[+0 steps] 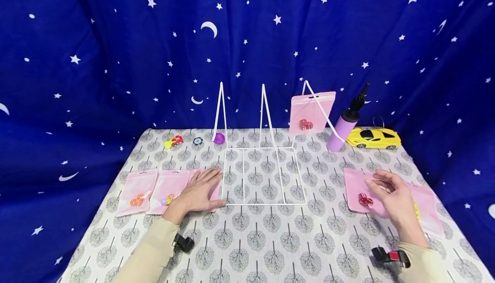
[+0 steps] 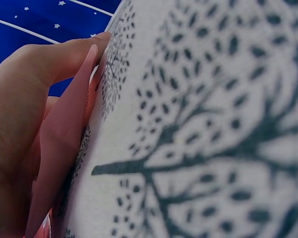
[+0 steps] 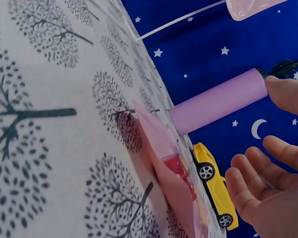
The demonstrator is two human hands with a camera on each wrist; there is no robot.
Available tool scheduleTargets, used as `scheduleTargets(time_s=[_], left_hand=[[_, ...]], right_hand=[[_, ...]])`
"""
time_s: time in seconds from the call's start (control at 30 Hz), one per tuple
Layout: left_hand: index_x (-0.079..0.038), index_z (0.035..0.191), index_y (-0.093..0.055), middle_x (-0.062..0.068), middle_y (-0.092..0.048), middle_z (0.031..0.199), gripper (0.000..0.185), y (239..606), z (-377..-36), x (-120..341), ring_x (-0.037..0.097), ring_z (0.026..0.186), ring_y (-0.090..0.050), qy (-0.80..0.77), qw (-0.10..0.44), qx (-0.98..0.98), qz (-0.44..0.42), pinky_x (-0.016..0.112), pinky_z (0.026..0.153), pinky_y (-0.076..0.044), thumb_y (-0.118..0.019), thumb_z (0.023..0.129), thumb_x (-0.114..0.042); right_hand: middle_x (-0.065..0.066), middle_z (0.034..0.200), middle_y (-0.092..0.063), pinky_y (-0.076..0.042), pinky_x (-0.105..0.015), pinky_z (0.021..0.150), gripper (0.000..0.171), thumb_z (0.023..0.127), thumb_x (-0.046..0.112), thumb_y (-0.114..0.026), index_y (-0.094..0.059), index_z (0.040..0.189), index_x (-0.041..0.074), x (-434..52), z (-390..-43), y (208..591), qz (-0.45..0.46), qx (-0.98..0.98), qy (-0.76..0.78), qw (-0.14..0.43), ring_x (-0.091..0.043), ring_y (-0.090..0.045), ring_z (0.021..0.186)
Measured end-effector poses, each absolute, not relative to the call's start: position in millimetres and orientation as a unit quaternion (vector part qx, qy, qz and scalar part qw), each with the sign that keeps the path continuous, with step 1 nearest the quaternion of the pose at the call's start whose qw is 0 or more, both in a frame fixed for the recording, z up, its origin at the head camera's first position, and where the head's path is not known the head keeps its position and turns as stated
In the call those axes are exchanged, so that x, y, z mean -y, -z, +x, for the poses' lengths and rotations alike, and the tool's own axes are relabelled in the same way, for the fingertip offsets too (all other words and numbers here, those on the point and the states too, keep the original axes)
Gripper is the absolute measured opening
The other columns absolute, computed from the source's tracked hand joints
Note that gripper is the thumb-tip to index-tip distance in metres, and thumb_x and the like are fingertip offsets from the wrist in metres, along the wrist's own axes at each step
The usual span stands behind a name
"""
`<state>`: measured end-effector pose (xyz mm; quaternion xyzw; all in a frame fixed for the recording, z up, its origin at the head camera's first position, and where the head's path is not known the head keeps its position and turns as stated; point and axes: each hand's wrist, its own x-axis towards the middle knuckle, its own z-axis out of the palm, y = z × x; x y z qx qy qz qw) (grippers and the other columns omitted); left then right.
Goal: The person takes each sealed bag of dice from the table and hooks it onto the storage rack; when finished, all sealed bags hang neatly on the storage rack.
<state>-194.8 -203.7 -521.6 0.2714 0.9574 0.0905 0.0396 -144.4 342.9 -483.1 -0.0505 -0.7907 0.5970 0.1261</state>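
My left hand [image 1: 198,192] lies with straight fingers over a pink zip pouch [image 1: 215,193] beside the left side of a white wire rack [image 1: 243,175]. In the left wrist view that pouch [image 2: 64,134] sits under the palm and fingers. Over a pink pouch with red dice [image 1: 357,188] hovers my right hand [image 1: 400,201], its fingers loosely bent and the thumb apart from them. The right wrist view shows nothing between those fingers [image 3: 243,183]. Another pouch with yellow dice [image 1: 429,210] is partly hidden beneath this hand. From the rack's right prong hangs a pouch with red dice [image 1: 313,113].
Two more pink pouches, one with orange dice [image 1: 133,193] and one with yellow and purple dice [image 1: 164,188], lie at the left. Along the back stand a toy train [image 1: 174,141], a purple ball [image 1: 219,138], a purple pump [image 1: 342,132] and a yellow toy car [image 1: 375,138].
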Motion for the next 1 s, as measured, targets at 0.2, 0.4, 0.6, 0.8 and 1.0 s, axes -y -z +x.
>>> scheduleTargets(time_s=[0.2,0.4,0.6,0.8,1.0], left_hand=[[-0.016,0.155,-0.024,0.003,-0.017,0.163,0.101,521,-195,203,0.029,0.150,-0.015,-0.089,0.047,-0.959,0.266,0.059,0.120,-0.010,-0.052,0.080,-0.077],[-0.014,0.154,-0.027,0.005,-0.020,0.163,0.100,520,-195,202,0.031,0.150,-0.018,-0.092,0.041,-0.957,0.273,0.060,0.119,-0.011,-0.053,0.080,-0.076],[-0.014,0.154,-0.027,0.005,-0.019,0.163,0.101,519,-194,202,0.031,0.150,-0.017,-0.094,0.042,-0.957,0.271,0.060,0.119,-0.011,-0.051,0.080,-0.078],[-0.014,0.155,-0.026,0.005,-0.018,0.163,0.100,520,-194,203,0.030,0.150,-0.016,-0.099,0.046,-0.957,0.269,0.060,0.119,-0.010,-0.053,0.081,-0.076],[-0.014,0.154,-0.028,0.005,-0.020,0.163,0.099,521,-194,203,0.031,0.150,-0.017,-0.106,0.040,-0.956,0.269,0.061,0.119,-0.011,-0.055,0.080,-0.075]], right_hand=[[0.028,0.101,-0.055,-0.050,-0.003,0.072,0.041,0.090,0.018,-0.071,-0.054,0.126,0.015,-345,-142,487,-0.089,0.835,-0.528,0.123,0.013,-0.055,0.087],[0.030,0.099,-0.054,-0.045,0.000,0.073,0.054,0.088,0.023,-0.073,-0.050,0.132,0.001,-349,-139,491,-0.113,0.844,-0.511,0.118,0.016,-0.053,0.086],[0.027,0.100,-0.054,-0.044,0.001,0.072,0.057,0.088,0.029,-0.073,-0.049,0.132,0.003,-353,-136,493,-0.128,0.854,-0.494,0.105,0.018,-0.053,0.084],[-0.008,0.114,-0.060,-0.050,-0.005,0.065,0.073,0.087,0.037,-0.072,-0.042,0.137,-0.007,-354,-134,497,-0.146,0.877,-0.449,0.090,0.021,-0.048,0.079],[-0.030,0.127,-0.053,-0.047,-0.002,0.064,0.076,0.088,0.040,-0.071,-0.040,0.140,-0.007,-356,-136,501,-0.154,0.885,-0.433,0.070,0.022,-0.042,0.078]])
